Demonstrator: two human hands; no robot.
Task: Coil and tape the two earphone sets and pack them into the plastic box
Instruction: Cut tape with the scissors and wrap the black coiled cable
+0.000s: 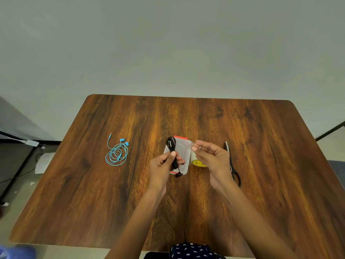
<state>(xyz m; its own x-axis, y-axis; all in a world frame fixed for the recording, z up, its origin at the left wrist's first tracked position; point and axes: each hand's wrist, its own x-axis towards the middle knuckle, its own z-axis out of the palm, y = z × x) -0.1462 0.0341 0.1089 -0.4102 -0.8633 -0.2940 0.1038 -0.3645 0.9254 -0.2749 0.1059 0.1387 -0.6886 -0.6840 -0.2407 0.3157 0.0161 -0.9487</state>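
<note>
My left hand (pixel 164 165) grips a folded bundle of black earphones (pixel 172 146) above the clear plastic box (pixel 183 152), which has an orange edge; the earbuds dangle below my fingers. My right hand (pixel 211 156) pinches a small clear piece of tape (pixel 190 144) just right of the bundle. The blue earphones (pixel 117 153) lie loosely coiled on the table to the left, apart from both hands. A tape roll (pixel 197 162) with a yellow core stands right of the box, partly behind my right hand.
Black-handled scissors (pixel 232 165) lie to the right of my right hand, partly hidden by it. The wooden table (pixel 261 146) ends at a wall behind. A cable and white paper lie on the floor at left.
</note>
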